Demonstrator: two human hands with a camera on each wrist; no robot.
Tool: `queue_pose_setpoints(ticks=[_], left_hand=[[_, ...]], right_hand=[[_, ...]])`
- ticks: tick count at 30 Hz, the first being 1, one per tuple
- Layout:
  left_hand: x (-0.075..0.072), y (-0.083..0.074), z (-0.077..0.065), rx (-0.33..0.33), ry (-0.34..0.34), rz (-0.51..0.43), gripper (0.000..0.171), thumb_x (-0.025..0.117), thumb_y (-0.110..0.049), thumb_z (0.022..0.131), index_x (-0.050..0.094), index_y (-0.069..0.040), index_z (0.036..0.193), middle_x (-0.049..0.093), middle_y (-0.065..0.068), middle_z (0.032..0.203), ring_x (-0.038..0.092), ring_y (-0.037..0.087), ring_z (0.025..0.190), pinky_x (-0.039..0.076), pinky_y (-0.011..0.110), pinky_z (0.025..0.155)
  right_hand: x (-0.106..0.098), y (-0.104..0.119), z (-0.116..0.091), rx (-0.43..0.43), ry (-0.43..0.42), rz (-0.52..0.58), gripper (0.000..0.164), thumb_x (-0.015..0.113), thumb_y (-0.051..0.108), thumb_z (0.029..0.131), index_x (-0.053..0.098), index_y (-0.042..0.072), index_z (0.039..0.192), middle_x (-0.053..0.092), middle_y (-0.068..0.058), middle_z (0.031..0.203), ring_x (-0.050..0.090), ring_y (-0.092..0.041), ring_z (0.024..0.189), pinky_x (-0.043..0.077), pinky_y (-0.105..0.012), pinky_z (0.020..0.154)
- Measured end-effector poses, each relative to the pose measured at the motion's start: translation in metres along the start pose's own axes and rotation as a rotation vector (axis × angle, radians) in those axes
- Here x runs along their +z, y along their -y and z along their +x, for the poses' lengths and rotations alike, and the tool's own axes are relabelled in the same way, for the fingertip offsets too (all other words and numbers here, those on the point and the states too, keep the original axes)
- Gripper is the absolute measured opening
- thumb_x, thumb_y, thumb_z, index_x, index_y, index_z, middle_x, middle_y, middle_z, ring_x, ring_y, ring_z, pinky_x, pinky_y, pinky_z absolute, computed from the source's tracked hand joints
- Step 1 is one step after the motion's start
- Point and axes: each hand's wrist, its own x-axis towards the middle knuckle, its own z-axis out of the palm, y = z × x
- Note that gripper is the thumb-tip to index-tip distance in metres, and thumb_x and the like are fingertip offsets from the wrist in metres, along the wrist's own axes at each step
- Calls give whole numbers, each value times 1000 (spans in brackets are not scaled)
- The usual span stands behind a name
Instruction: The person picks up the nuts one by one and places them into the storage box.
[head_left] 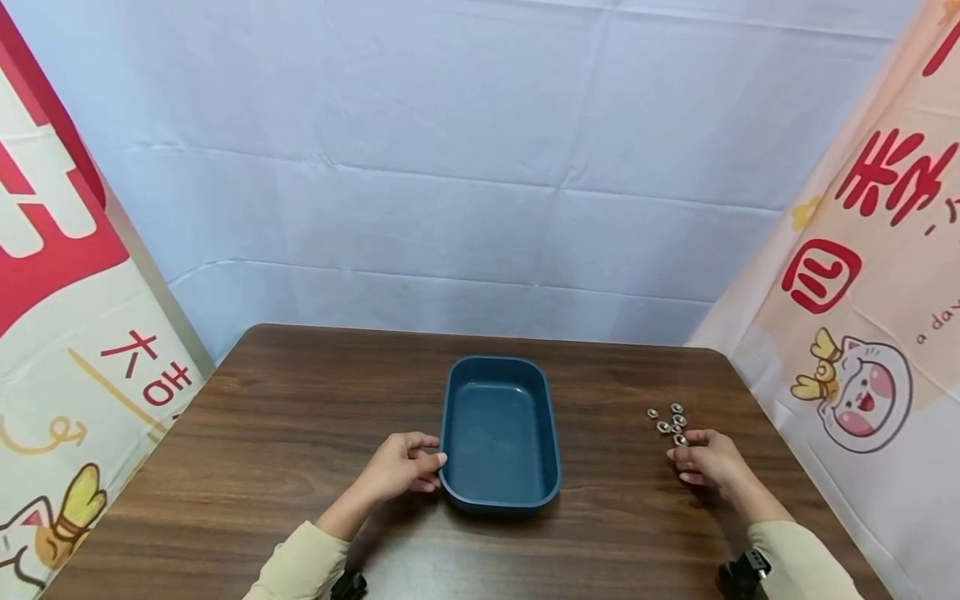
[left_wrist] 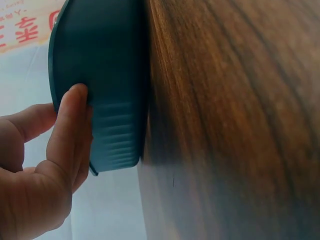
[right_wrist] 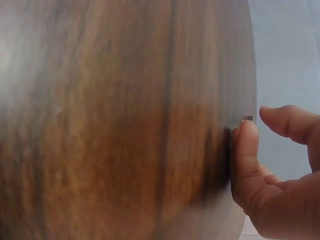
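A blue rectangular plastic tray (head_left: 498, 433) with rounded corners stands upright on the table, its inside bare. At its near left side, my left hand (head_left: 408, 462) pinches the rim, thumb over the edge and fingers against the ribbed outer wall (left_wrist: 117, 125). Several small metal nuts (head_left: 663, 427) lie in a loose group at the right. My right hand (head_left: 708, 458) reaches in beside the nearest nut (head_left: 680, 440), thumb and fingers spread apart. In the right wrist view a tiny dark nut (right_wrist: 249, 118) shows near the gap between the fingertips, and nothing is visibly held.
The brown wood-grain table (head_left: 300, 417) has rounded far corners. A pale cloth (head_left: 450, 208) hangs behind it. Printed cloths hang along the left (head_left: 60, 292) and right (head_left: 862, 292) sides. A small black device (head_left: 742, 575) is worn at the right wrist.
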Motion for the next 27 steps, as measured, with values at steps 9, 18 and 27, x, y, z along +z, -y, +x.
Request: queue_pose_setpoints(ticks=[9, 18, 27], left_hand=[[1, -11, -6, -5, 15, -19, 45, 61, 0, 87, 40, 22, 121, 59, 14, 70, 63, 21, 58, 57, 39, 58], [1, -15, -4, 2, 10, 9, 41, 61, 3, 86, 42, 22, 118, 59, 14, 69, 62, 21, 55, 57, 40, 57], [0, -6, 2, -5, 2, 19, 45, 66, -3, 85, 44, 19, 119, 60, 14, 69, 62, 19, 54, 57, 35, 53]], right_hand=[[2, -7, 8, -4, -45, -18, 56, 58, -5, 82, 21, -19, 123, 65, -4, 73, 61, -14, 59, 56, -28, 54], [6, -14, 14, 1, -183, -66, 46, 65, 0, 81, 38, -13, 116, 61, -3, 66, 61, -13, 52, 55, -28, 48], [6, -14, 13, -10, -205, -137, 36, 69, 4, 80, 47, -11, 104, 61, -5, 65, 61, -14, 51, 54, -30, 46]])
